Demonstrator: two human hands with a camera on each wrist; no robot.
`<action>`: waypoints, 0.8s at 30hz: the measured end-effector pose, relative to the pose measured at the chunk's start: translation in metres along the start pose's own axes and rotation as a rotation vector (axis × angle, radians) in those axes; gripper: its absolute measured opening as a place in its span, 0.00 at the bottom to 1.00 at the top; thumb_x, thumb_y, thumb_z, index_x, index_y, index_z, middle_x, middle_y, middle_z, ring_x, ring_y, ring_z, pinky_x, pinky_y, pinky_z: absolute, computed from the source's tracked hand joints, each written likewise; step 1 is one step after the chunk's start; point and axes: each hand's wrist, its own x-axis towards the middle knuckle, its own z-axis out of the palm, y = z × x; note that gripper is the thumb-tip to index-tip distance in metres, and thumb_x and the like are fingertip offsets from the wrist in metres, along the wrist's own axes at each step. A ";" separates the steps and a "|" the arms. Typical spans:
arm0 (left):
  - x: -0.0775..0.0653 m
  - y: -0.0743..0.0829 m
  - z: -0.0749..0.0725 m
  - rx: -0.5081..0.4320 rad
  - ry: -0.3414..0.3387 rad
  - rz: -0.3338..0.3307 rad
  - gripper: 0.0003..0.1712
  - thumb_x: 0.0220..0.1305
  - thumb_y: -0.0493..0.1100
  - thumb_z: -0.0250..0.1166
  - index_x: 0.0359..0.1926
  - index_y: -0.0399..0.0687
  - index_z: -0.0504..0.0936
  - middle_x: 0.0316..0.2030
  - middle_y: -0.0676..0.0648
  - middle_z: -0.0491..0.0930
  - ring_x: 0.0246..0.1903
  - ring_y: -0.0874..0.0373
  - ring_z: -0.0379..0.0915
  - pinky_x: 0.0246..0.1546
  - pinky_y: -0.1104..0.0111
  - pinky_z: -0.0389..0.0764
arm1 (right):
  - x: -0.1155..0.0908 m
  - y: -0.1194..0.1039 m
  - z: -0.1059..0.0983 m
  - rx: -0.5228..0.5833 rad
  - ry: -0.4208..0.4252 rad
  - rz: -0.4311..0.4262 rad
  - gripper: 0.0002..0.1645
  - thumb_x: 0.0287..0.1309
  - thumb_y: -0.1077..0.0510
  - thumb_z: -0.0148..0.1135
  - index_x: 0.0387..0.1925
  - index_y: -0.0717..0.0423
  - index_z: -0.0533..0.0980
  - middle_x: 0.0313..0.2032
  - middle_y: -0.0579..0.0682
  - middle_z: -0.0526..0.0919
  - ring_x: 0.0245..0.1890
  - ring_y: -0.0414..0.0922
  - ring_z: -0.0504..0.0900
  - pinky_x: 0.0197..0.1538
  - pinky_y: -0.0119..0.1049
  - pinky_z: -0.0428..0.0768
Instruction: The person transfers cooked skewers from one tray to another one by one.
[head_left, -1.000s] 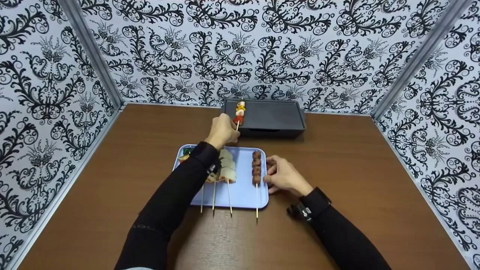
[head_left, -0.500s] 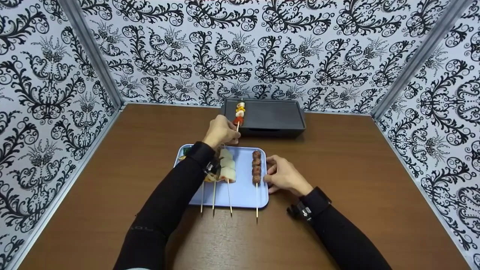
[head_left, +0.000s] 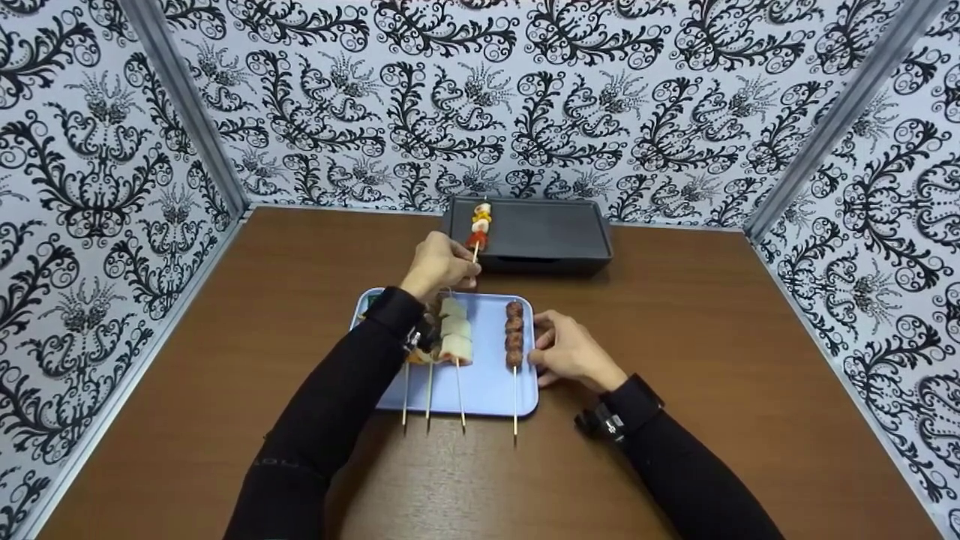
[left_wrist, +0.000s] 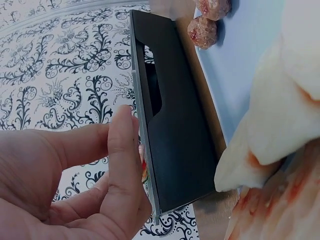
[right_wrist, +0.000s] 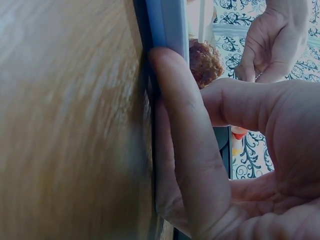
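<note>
At the grill's left end, my left hand (head_left: 442, 262) pinches the bare stick of a skewer (head_left: 480, 225) threaded with red, white and yellow pieces. That food lies over the dark grill plate (head_left: 547, 229). In the left wrist view the thumb and fingertips meet, largely hiding the skewer. My right hand (head_left: 570, 349) grips the right rim of the light blue tray (head_left: 487, 390); its fingertips are against the edge in the right wrist view. Close beside them lies a meatball skewer (head_left: 514, 335). Further left on the tray is a skewer of pale folded pieces (head_left: 455, 334).
More skewers lie on the tray's left side, partly hidden under my left forearm; their sticks (head_left: 406, 397) overhang the front edge. The grill stands behind the tray on the brown table (head_left: 697, 322), against a patterned wall (head_left: 480, 97).
My left wrist and forearm have shifted slightly left and down, with the fingers still at the stick. The skewer on the grill and my right hand look unmoved.
</note>
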 end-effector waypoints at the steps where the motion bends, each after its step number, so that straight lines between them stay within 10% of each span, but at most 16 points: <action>1: -0.001 0.000 0.000 -0.002 0.001 0.006 0.09 0.55 0.30 0.75 0.38 0.34 0.88 0.38 0.38 0.86 0.21 0.58 0.86 0.31 0.68 0.91 | 0.000 0.000 0.000 0.000 0.000 0.001 0.42 0.53 0.70 0.67 0.70 0.55 0.67 0.43 0.61 0.80 0.26 0.50 0.88 0.29 0.46 0.91; 24: -0.027 -0.004 -0.005 0.134 0.018 0.119 0.07 0.56 0.36 0.76 0.37 0.41 0.89 0.31 0.46 0.90 0.23 0.60 0.86 0.36 0.62 0.92 | -0.002 -0.001 0.000 0.016 -0.014 -0.003 0.42 0.54 0.71 0.66 0.71 0.57 0.65 0.44 0.64 0.79 0.23 0.52 0.87 0.30 0.47 0.91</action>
